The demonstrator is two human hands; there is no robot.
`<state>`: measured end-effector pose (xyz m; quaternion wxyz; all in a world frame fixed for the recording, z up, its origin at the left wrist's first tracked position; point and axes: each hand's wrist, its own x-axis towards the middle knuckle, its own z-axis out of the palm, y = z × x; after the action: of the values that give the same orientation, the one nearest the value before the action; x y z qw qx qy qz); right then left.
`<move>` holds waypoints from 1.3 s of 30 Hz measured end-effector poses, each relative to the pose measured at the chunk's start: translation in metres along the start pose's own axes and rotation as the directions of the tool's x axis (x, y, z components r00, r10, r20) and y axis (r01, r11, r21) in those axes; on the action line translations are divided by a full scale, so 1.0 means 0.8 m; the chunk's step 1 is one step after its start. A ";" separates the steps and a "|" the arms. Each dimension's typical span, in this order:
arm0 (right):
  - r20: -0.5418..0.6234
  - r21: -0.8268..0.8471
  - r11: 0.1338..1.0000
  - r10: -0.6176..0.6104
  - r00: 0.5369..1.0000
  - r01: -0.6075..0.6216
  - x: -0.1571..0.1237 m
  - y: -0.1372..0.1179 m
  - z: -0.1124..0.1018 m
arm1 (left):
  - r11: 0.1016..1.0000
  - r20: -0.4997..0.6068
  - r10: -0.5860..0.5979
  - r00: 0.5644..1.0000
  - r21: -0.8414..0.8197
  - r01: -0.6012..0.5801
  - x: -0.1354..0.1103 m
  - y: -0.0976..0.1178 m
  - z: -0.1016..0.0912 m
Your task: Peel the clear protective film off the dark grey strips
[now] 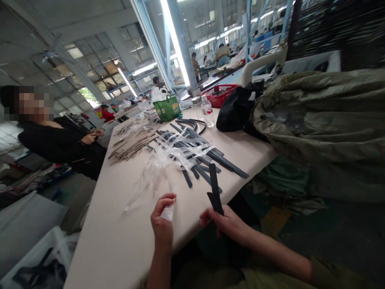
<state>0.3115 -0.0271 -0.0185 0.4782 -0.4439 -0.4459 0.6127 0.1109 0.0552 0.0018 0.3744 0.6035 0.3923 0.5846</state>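
Observation:
My right hand (225, 222) is closed around dark flat strips (214, 182), whose rounded ends stick up above the thumb at the table's near edge. Over the tabletop, my left hand (163, 212) has its fingers curled around a piece of clear plastic film (167, 212). Ahead of both hands lies a loose pile of dark strips (222, 158). Crumpled clear plastic film (162, 158) covers part of that pile and trails toward the left. The lower ends of the strips in my right hand are hard to see against the dark background.
Left of the pile lie many thin brown strips (135, 144) on the table (120, 224). Farther back stand a green bag (166, 108), a clear bottle (207, 110) and a red basket (221, 96). A large cloth sack (319, 132) bulges at right. A person in black (66, 140) stands at left.

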 end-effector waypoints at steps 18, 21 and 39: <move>0.144 0.131 0.948 0.271 0.952 -0.289 0.073 -0.036 0.035 | 0.913 0.273 0.198 0.941 0.300 -0.278 -0.034 0.001 -0.013; 0.129 0.149 0.942 0.282 0.951 -0.300 0.078 -0.040 0.039 | 0.891 0.274 0.234 0.933 0.323 -0.318 -0.039 -0.002 -0.014; 0.236 0.212 0.910 0.306 0.922 -0.356 0.080 -0.041 0.049 | 0.855 0.286 0.363 0.887 0.276 -0.439 -0.050 -0.011 -0.023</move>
<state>0.2705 0.0360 0.0142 0.3726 -0.3863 -0.3277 0.7775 0.0919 0.0219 -0.0218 0.1778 0.7885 0.3055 0.5033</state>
